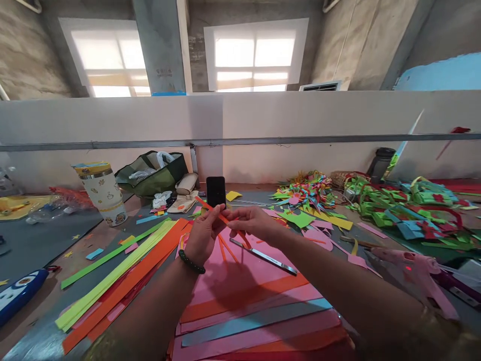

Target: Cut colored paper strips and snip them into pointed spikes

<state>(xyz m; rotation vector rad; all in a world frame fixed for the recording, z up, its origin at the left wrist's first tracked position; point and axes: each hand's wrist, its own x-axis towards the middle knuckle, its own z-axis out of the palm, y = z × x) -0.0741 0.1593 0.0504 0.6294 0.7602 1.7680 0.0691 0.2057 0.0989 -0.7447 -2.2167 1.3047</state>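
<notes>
Both hands meet above a stack of pink paper sheets (pixel 210 283) in the middle of the table. My left hand (pixel 205 230) pinches an orange paper strip (pixel 223 218), whose far end sticks out past the fingers toward the phone. With its fingertips, my right hand (pixel 255 223) grips the same strip further along, and a curled orange end hangs below. Two narrow orange strips (pixel 227 249) lie on the pink sheet under the hands. A slim silver utility knife (pixel 265 256) rests just below my right hand. Upright behind the hands stands a black phone (pixel 215 191).
Long yellow-green and orange paper strips (pixel 130 271) lie at left, near a white tumbler (pixel 103 193) and a green bag (pixel 152 175). At right are a pink glue gun (pixel 417 276), green paper baskets (pixel 424 215) and a colourful paper pile (pixel 306 190). Paper scraps are scattered around.
</notes>
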